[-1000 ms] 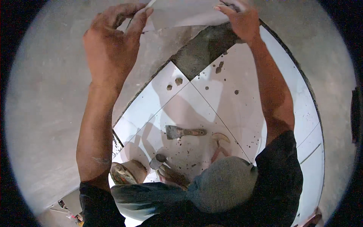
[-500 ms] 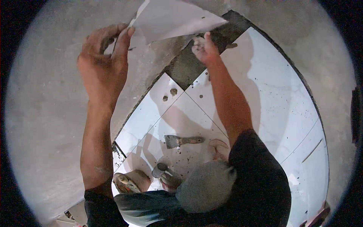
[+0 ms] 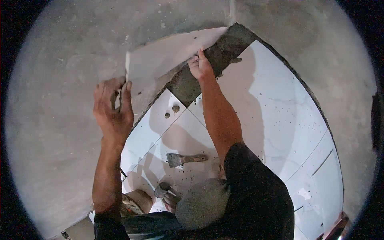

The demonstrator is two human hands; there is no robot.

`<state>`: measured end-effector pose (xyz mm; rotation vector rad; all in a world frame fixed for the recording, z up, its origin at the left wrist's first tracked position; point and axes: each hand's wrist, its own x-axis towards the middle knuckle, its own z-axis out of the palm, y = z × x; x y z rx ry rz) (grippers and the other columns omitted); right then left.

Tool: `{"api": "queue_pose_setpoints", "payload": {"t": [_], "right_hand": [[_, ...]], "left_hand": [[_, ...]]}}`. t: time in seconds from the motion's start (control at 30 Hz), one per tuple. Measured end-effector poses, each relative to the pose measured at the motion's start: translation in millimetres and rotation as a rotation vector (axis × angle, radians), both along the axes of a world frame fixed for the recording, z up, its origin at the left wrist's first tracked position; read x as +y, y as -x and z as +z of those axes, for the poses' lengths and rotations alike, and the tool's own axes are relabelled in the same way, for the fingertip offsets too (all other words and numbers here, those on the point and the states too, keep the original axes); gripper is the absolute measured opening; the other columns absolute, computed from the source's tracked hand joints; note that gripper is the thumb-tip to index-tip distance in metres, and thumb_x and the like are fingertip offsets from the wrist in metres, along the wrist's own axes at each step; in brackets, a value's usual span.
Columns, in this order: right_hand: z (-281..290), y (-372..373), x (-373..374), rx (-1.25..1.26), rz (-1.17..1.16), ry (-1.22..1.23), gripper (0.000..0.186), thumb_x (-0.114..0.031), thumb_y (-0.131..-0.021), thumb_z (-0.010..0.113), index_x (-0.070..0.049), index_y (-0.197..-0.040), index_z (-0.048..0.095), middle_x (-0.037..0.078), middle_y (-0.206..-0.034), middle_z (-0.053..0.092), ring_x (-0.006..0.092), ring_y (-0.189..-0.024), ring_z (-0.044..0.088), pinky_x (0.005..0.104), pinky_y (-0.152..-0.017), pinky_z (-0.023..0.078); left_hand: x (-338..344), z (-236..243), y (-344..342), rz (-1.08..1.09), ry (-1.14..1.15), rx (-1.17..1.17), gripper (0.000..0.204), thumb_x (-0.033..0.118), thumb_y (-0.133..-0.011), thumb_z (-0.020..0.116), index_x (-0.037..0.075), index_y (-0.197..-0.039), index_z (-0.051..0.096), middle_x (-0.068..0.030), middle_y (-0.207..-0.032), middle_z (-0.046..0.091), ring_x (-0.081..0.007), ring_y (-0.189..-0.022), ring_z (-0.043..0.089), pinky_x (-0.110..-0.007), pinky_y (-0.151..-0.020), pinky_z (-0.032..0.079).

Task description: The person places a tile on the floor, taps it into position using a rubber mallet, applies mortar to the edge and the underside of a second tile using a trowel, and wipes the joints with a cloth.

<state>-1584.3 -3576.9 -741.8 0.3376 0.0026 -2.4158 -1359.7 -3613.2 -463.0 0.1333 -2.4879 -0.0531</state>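
A pale cut tile (image 3: 168,54) with a pointed far right corner is held up at the far end of the floor, tilted. My left hand (image 3: 113,110) pinches its left edge between thumb and fingers. At its near edge, my right hand (image 3: 201,67) has curled fingers under the tile and the thumb up against it. Beneath and to the right of the tile lies a strip of dark grey mortar (image 3: 226,48), bordered by laid white tiles (image 3: 280,108). The tile partly hides the mortar.
A putty knife (image 3: 186,159) lies on the white tiles nearer me. Small mortar lumps (image 3: 175,109) sit near the strip, and another dab (image 3: 236,60) is to its right. A dark round-headed tool (image 3: 162,190) stands by my knees. Bare grey concrete (image 3: 52,120) borders the left side.
The tile has come lower in the view, its right corner shifting left and down. Both hands moved down with it. My right hand now grips its near edge. The whole view has shifted slightly.
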Motion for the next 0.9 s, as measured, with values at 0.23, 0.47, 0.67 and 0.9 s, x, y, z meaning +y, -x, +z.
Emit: {"api": "queue_pose_setpoints", "payload": {"t": [0.23,0.47,0.67,0.9], "right_hand": [[13.3,0.7,61.0,0.240,0.051,-0.083,0.018,-0.026,-0.086,0.063,-0.011,-0.088,0.054,-0.004,-0.070,0.045,0.0086,-0.060,0.042,0.0228,-0.057,0.039],[6.9,17.5,141.0,0.352,0.092,-0.646,0.013,-0.020,-0.086,0.063,-0.011,-0.084,0.056,-0.003,-0.066,0.046,0.0092,-0.059,0.043,0.0258,-0.056,0.039],[-69.3,63.4,189.6,0.668,0.017,-1.035,0.009,-0.015,-0.086,0.062,-0.007,-0.088,0.059,0.000,-0.067,0.052,0.0117,-0.063,0.049,0.0295,-0.059,0.043],[-41.1,60.2,161.3,0.239,0.073,-0.992,0.018,-0.022,-0.084,0.067,-0.008,-0.083,0.057,-0.001,-0.059,0.047,0.0098,-0.049,0.044,0.0196,-0.042,0.037]], "left_hand": [[18.8,-50.8,-67.6,0.128,-0.378,0.104,0.006,0.003,-0.086,0.058,-0.001,-0.086,0.053,-0.0083,-0.079,0.054,-0.0141,-0.068,0.050,-0.024,-0.061,0.041],[51.0,-147.5,-77.2,0.389,-1.163,0.216,0.016,0.015,-0.090,0.059,0.003,-0.083,0.051,0.0031,-0.069,0.047,-0.0043,-0.061,0.039,-0.021,-0.055,0.034],[54.3,-226.0,-53.7,0.458,-1.438,0.061,0.021,0.021,-0.091,0.058,-0.001,-0.092,0.057,0.0002,-0.076,0.051,-0.0075,-0.070,0.044,-0.025,-0.065,0.039],[14.7,-280.9,-30.2,0.464,-1.452,-0.015,0.024,0.021,-0.088,0.062,-0.001,-0.097,0.059,0.0004,-0.081,0.055,-0.0092,-0.075,0.047,-0.027,-0.069,0.040]]}}
